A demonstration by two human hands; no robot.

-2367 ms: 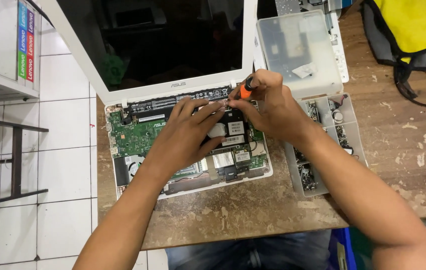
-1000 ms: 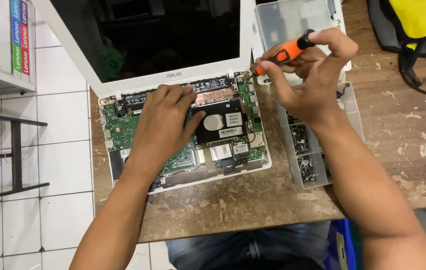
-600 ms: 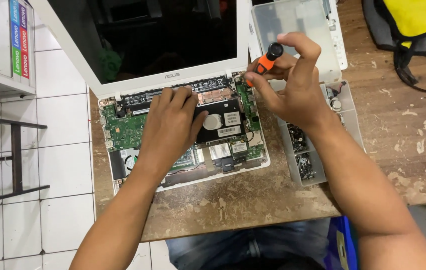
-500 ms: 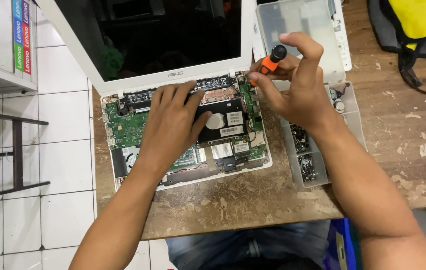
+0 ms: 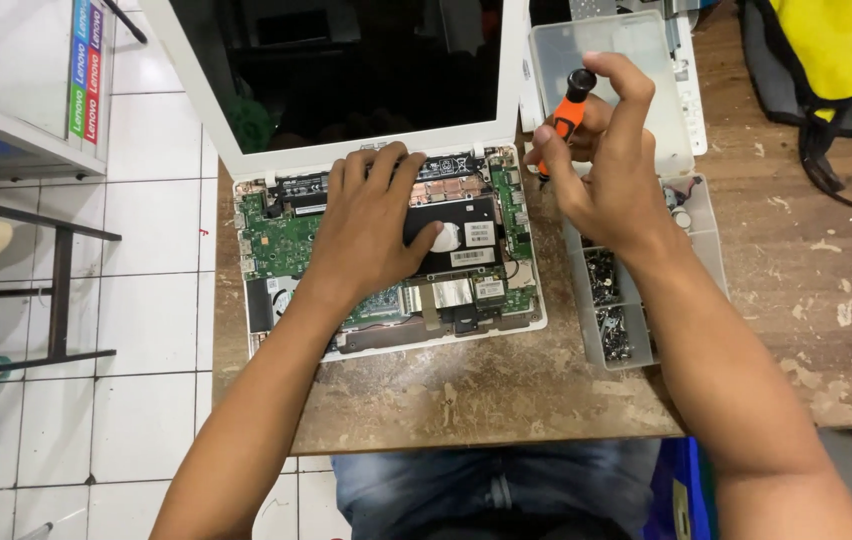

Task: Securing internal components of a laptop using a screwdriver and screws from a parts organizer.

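On the worn wooden bench (image 5: 506,400) in front of me lies a white laptop (image 5: 386,250), its top cover off so the green board and black drive show, the screen tilted up and away. I rest my left hand (image 5: 371,225) flat on the exposed parts, fingers spread and released, gripping nothing; the weight seems meant to keep the laptop steady. My right hand (image 5: 611,165) is raised just beside the laptop's far right corner, its fingers clenched on a small orange screwdriver (image 5: 566,115). My forefinger curls over its black cap while thumb and other fingers pinch the shaft, a hold that suits twirling it. The tip points down toward the corner; I cannot tell whether it touches. A clear parts tray (image 5: 636,345) with dark screws sits under my right wrist, close to reach.
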